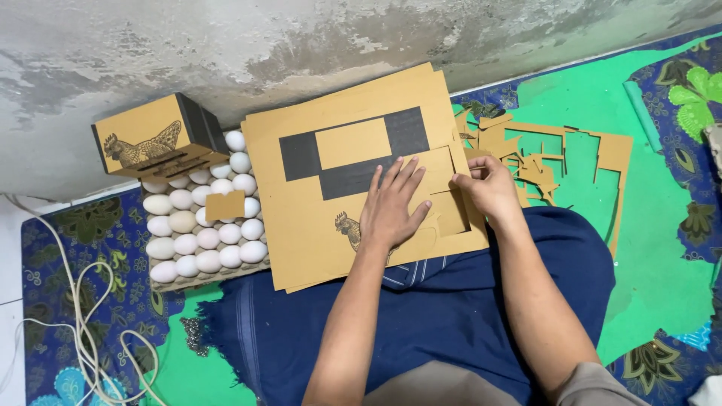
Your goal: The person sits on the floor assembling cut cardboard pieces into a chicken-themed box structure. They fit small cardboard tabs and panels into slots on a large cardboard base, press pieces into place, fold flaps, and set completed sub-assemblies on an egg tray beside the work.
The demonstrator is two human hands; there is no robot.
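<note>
A stack of flat brown cardboard sheets (301, 218) with black printed blocks and a small hen drawing lies across my lap. My left hand (391, 207) presses flat on the top sheet, fingers spread, near the hen drawing. At the sheet's right edge my right hand (489, 188) pinches a die-cut flap of the cardboard (450, 210). Both forearms reach up from the bottom of the view over my blue trousers.
A tray of white eggs (201, 229) sits to the left, with a small cardboard piece (225, 204) on it and a folded hen-printed box (154, 139) at its far end. Cardboard offcuts (556, 162) lie right on the green mat. White cable (83, 331) coils at bottom left. A grey wall runs behind.
</note>
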